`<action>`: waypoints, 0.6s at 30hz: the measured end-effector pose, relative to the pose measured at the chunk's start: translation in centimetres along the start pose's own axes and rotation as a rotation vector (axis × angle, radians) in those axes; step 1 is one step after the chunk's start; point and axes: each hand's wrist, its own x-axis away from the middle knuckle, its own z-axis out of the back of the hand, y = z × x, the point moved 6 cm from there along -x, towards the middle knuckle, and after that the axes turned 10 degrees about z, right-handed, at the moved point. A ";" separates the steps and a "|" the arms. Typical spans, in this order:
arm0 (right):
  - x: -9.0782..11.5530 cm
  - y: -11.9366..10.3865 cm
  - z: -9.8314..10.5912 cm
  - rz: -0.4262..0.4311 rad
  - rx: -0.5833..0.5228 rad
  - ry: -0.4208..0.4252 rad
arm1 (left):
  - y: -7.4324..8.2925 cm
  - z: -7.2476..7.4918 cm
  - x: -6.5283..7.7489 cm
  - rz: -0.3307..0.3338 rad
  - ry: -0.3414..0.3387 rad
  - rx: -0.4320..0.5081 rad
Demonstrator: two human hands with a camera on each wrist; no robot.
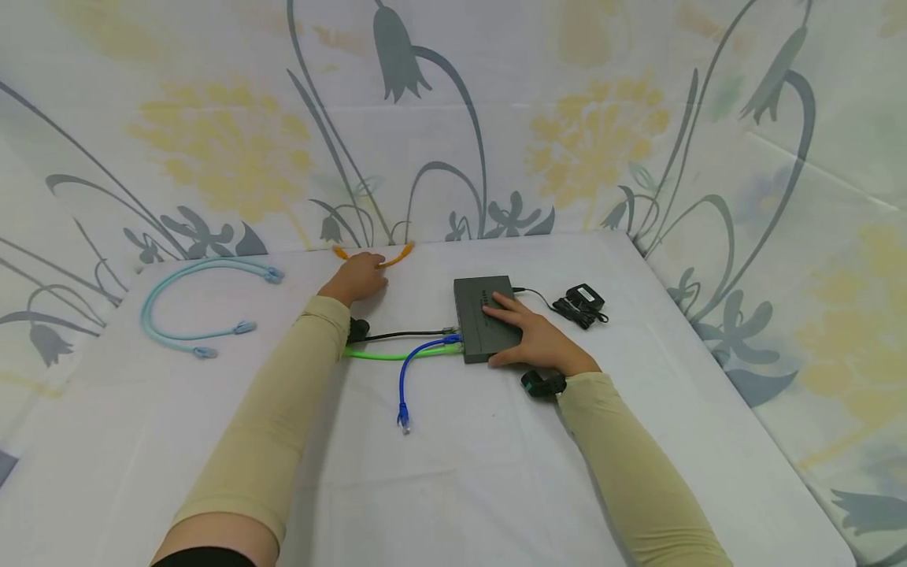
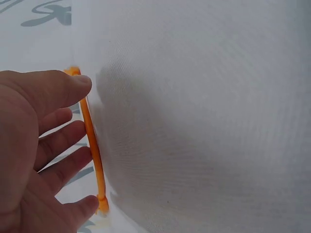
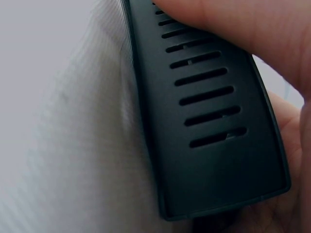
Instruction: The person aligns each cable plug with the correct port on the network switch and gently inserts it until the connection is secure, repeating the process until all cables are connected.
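At the back edge of the table, my left hand [image 1: 360, 277] holds a short orange network cable [image 1: 398, 257]; in the left wrist view its thumb crosses the cable [image 2: 92, 138] and the other fingertips meet its far side. My right hand [image 1: 534, 339] grips a dark grey network switch [image 1: 482, 315], fingers spread over the top and thumb at the near side. The right wrist view shows its slotted side wall [image 3: 204, 102]. A black cable [image 1: 404, 335], a blue network cable [image 1: 402, 386] and a green cable [image 1: 375, 357] are in its left side. The blue one's other plug lies loose.
To the right, a black power adapter [image 1: 585, 297] with a bundled cord is joined to the switch. Light blue cables [image 1: 152, 303] lie curved at the left. The left sleeve hides the far ends of the black and green cables. A flowered cloth [image 1: 496, 118] hangs behind.
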 end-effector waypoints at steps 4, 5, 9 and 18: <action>-0.1 0.1 -0.1 0.003 -0.002 -0.002 | -0.2 0.1 0.0 0.015 0.018 -0.010; -0.1 0.1 -0.1 0.004 -0.004 -0.002 | -0.2 0.1 0.1 0.018 0.024 -0.013; 0.0 0.0 -0.2 0.006 -0.010 -0.004 | -0.4 0.1 0.3 0.018 0.055 -0.035; 0.0 -0.2 0.0 -0.009 0.010 -0.007 | -0.9 0.5 0.8 0.115 0.062 -0.043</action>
